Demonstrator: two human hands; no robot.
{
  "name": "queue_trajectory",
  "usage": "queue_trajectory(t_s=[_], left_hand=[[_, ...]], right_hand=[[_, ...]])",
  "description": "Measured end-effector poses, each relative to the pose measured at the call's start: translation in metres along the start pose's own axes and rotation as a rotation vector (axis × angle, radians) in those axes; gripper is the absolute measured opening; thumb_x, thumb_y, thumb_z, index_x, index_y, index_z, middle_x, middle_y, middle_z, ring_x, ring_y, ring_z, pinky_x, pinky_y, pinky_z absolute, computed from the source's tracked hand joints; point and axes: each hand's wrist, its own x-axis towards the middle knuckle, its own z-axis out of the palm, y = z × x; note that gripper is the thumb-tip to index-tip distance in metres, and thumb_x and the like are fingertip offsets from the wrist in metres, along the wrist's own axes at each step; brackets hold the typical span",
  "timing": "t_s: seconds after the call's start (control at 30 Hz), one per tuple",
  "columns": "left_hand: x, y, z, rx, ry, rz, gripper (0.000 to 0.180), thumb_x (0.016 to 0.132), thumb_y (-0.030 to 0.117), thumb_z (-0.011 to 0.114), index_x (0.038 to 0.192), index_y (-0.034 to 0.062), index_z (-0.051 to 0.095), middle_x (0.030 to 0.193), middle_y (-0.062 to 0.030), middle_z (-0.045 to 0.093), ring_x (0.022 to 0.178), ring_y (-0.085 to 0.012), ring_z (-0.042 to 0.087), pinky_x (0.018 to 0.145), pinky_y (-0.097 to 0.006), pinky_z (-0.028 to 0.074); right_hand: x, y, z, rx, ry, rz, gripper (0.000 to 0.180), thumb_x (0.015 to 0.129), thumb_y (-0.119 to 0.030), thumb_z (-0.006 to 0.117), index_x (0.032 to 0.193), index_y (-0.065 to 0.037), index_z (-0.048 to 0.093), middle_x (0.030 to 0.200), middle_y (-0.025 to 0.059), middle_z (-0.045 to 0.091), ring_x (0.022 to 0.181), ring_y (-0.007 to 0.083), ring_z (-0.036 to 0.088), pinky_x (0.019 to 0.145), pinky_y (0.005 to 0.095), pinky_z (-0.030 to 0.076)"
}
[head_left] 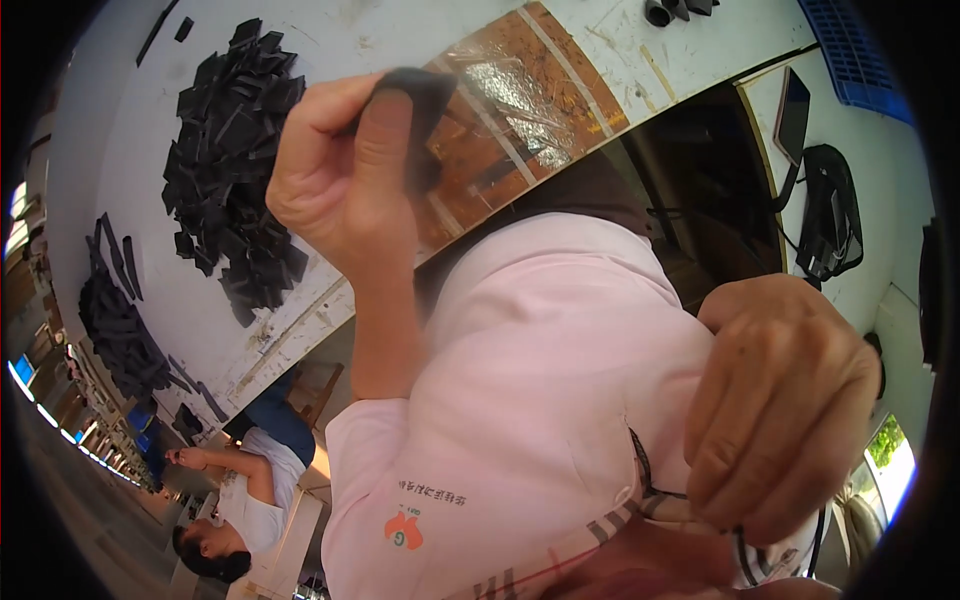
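While held up above the white worktable (200, 300), left hand (345, 180) pinched shut on a small dark flat piece (420, 100), thumb pressed on its lower part, other fingers behind. Only a corner of the piece gripped, so could slip out and fall, probably onto the pink garment (540, 400) just below the table edge or past it, if the pinch loosens. Could also bend, if soft, from thumb pressure near one end; material not clear.

Right hand (785, 400) well away from the table, low over the pink garment, curled closed around a thin dark cord (745, 545); what hangs on the cord is hidden. A pull on the cord could snag the garment.

Long axis of the dark piece hard to judge, mostly covered and blurred; visible part seems to run from the thumb up and to the right, toward the brown patch (520, 110) on the table. Heap of similar black pieces (235, 160) lying on the table, left of the raised hand.
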Motion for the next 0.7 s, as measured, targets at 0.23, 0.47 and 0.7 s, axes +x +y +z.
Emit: queue_trajectory(t_s=[0.23, 0.47, 0.7], left_hand=[[0.000, 0.001, -0.002, 0.037, -0.076, -0.003, 0.009, 0.080, 0.001, 0.059, 0.084, -0.0060, 0.056, 0.083, -0.0100, 0.059, 0.073, -0.0117, 0.053, 0.069, -0.021, 0.043], [0.007, 0.012, -0.003, 0.208, -0.112, 0.066, 0.009, 0.079, 0.002, 0.060, 0.086, -0.0044, 0.058, 0.083, -0.0076, 0.058, 0.071, -0.0098, 0.053, 0.064, -0.019, 0.043], [0.006, 0.011, -0.004, 0.055, -0.046, -0.067, 0.007, 0.076, 0.001, 0.061, 0.083, -0.0002, 0.062, 0.077, -0.0064, 0.058, 0.064, -0.0103, 0.050, 0.057, -0.020, 0.040]], right_hand=[[-0.006, 0.024, -0.033, -1.038, 0.709, 0.531, 0.028, 0.073, -0.014, 0.067, 0.091, 0.004, 0.056, 0.071, 0.0057, 0.057, 0.064, 0.0108, 0.053, 0.057, 0.0202, 0.041], [0.018, 0.056, -0.062, -1.275, 0.552, 0.265, 0.024, 0.076, -0.009, 0.063, 0.098, 0.000, 0.057, 0.070, 0.0041, 0.057, 0.059, 0.0133, 0.054, 0.055, 0.0231, 0.042], [0.026, 0.056, -0.070, -1.633, 0.352, 0.263, 0.015, 0.069, 0.004, 0.058, 0.083, -0.001, 0.058, 0.062, 0.0076, 0.051, 0.053, 0.0205, 0.051, 0.047, 0.0282, 0.040]])
